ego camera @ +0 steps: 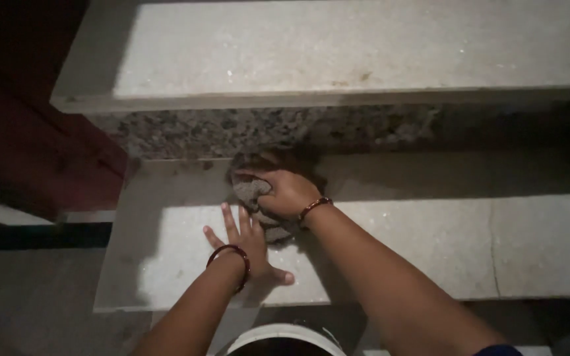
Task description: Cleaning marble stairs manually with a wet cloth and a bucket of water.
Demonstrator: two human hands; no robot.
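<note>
Wiping step under way, by my reading. My right hand clenches a crumpled grey cloth at the back edge of the pale stone stair tread, against the speckled riser. My left hand lies flat, released, near the front edge. Next stroke likely needs steady pressure along the tread.

Pale polished stone stair treads fill the view: a lower step across the middle and an upper step at twelve o'clock, joined by a speckled granite riser. Light falls in bright patches on both treads. A dark red wall stands at nine o'clock.
</note>
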